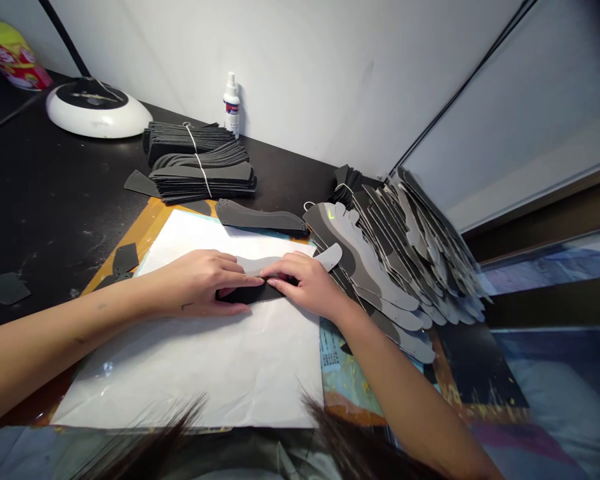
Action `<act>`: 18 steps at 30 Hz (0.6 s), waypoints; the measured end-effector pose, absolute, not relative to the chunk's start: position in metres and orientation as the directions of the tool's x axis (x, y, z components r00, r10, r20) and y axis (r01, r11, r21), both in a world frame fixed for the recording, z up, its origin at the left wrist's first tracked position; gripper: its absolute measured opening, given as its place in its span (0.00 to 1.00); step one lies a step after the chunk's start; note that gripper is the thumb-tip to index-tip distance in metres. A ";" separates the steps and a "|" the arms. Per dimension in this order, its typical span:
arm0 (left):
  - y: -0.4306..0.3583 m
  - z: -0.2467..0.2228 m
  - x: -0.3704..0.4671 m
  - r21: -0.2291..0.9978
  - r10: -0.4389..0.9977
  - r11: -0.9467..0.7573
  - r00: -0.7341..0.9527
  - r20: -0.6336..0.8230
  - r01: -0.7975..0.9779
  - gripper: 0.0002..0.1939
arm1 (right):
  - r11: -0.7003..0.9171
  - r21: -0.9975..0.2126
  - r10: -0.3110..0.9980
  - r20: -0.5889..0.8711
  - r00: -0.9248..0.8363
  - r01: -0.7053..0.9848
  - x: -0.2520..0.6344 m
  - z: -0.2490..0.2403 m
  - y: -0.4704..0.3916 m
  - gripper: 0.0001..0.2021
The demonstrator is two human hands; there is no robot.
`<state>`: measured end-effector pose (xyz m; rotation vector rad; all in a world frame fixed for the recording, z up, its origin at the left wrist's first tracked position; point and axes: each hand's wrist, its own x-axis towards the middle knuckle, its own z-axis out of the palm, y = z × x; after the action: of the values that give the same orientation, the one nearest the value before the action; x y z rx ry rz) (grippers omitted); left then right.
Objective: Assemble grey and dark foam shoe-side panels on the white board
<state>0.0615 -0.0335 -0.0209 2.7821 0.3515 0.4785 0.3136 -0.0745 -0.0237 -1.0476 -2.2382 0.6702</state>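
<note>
Lying on the white paper [190,373] near its far edge, a black piece [257,294] sits against a grey strip [330,257], whose rounded end pokes out past the right hand [300,277]. Both hands grasp the black piece: the left hand [207,283] has its index finger along the far edge and its thumb by the near edge, while the right hand pinches close to that fingertip with finger and thumb. Holding from both sides seems meant to stop the two parts slipping against each other; how far they overlap is hidden by the fingers.

The pale paper probably gives a clean, flat surface over the stained orange and blue sheet [355,383] under it. Just beyond the paper's far edge lies a small pile of curved dark pieces [260,217], likely put there for easy reach. Behind it, bundles of dark pieces [205,177] are tied with white string, presumably so they hold together. To the right, grey and dark shapes [390,273] fan out in overlapping rows, perhaps so that each can be picked up singly.

Farther back on the black bench [30,180] stand a spray bottle [231,110] against the wall and a white lamp base [97,120].
</note>
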 end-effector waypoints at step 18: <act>-0.035 -0.017 0.065 0.130 0.115 -0.988 0.949 0.292 0.080 0.17 | 0.564 -0.646 0.769 0.182 -0.613 0.515 0.316 -0.018 -0.070 0.09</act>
<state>0.0651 -0.0354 -0.0171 2.9857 0.1499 0.4582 0.3156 -0.0697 -0.0182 -1.0348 -2.3514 0.7634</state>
